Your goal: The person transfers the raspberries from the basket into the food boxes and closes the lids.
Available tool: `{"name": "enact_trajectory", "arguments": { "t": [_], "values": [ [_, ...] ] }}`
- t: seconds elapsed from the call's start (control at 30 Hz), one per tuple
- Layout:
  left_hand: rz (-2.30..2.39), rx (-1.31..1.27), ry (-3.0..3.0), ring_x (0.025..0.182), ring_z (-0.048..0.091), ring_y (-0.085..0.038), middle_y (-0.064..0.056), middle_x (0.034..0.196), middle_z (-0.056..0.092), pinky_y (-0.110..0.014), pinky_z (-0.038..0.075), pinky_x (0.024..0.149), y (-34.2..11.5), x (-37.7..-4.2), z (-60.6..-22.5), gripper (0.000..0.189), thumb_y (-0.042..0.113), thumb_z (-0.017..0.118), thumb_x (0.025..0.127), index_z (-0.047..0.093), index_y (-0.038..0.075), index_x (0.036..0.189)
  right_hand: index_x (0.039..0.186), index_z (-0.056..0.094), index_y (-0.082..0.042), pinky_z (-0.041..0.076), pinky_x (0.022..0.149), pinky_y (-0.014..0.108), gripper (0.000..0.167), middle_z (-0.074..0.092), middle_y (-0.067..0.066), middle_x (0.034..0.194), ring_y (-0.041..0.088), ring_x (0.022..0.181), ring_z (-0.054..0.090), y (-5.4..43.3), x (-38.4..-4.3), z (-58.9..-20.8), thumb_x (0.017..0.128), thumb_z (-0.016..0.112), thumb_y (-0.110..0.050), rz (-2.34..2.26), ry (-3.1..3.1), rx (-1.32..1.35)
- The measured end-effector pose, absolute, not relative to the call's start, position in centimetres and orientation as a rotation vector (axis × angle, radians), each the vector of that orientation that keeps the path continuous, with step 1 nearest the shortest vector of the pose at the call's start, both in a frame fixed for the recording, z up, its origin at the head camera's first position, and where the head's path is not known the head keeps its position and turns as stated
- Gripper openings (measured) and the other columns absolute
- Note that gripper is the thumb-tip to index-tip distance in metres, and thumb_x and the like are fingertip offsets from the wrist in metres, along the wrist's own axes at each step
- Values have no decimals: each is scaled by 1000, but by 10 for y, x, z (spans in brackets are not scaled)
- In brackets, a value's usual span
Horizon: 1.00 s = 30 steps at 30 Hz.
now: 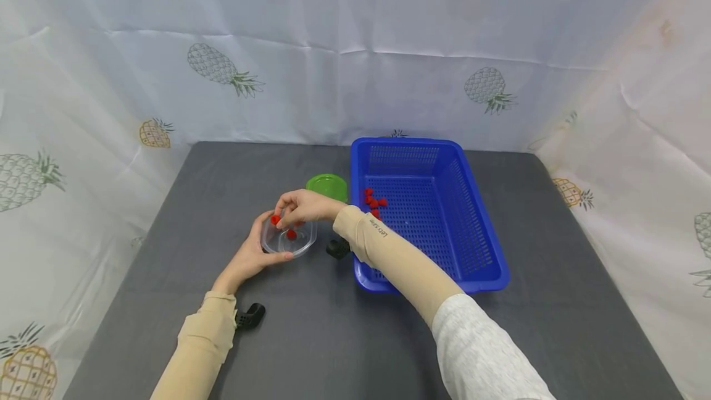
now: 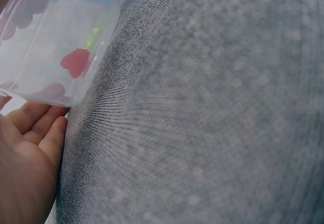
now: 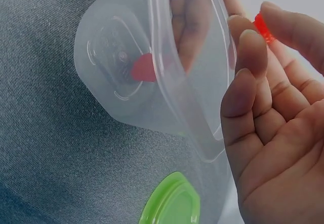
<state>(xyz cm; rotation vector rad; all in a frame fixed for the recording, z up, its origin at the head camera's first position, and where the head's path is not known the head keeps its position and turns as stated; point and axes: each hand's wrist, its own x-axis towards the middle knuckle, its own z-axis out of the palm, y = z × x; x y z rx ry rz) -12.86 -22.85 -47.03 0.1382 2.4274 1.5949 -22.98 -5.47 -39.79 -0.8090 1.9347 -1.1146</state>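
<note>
My left hand (image 1: 251, 257) holds a clear plastic container (image 1: 305, 245) by its sides, thumb near the front and fingers round the far left. Above the container's rim, my right hand (image 1: 304, 205) pinches a small bumpy red raspberry (image 3: 262, 28) between thumb and fingertip. Another raspberry (image 1: 291, 234) lies inside the container, and its red also shows through the clear wall in the left wrist view. A blue plastic basket (image 1: 472, 227) stands to the right, with several raspberries (image 1: 374, 203) along its left side, partly hidden by my right forearm.
A green lid (image 1: 328, 186) lies on the grey tabletop (image 1: 311, 338) behind the container, left of the basket. The black wrist camera (image 1: 337, 248) on my right arm hangs close to the basket's left wall. White pineapple-print cloth (image 1: 344, 97) encloses the table's back and sides.
</note>
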Motion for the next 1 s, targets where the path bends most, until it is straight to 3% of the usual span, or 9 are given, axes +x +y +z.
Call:
{"name": "enact_trajectory", "arguments": {
  "t": [0.13,0.23,0.4,0.6,0.8,1.0],
  "values": [
    [1581,135,2438,139,21,-38,-18,152,17,-62,24,105,-228,-128,-470,100,25,78,75,9,25,147,102,58,-7,51,76,45,20,69,20,90,32,73,61,-56,-232,-403,85,67,-13,-1072,1983,-806],
    [1577,141,2454,139,22,-36,-15,152,19,-61,24,105,-229,-130,-477,99,29,79,74,10,30,146,101,61,-10,48,59,31,19,65,12,72,15,54,51,-56,-233,-404,84,68,-16,-1033,2050,-810],
    [1561,132,2471,139,23,-37,-17,152,19,-62,25,105,-229,-131,-478,101,33,79,73,9,29,146,99,63,-15,36,48,19,18,50,-3,53,8,48,42,-55,-234,-405,83,70,-20,-967,2135,-793],
    [1565,126,2473,139,23,-38,-18,152,19,-62,24,105,-228,-130,-476,102,33,79,73,9,28,146,99,65,-15,37,50,20,18,52,-3,55,16,54,48,-56,-233,-405,83,70,-20,-951,2157,-796],
    [1559,129,2476,138,25,-38,-17,151,20,-62,25,104,-228,-129,-475,101,33,79,73,9,29,146,103,65,-13,42,57,22,20,56,3,62,34,73,57,-56,-234,-405,84,68,-20,-952,2166,-822],
    [1562,137,2472,134,32,-36,-17,149,24,-61,28,103,-229,-130,-476,101,33,78,74,8,29,146,108,64,-11,46,63,31,25,62,13,75,36,80,58,-56,-233,-406,86,67,-23,-952,2165,-815]
  ]
}}
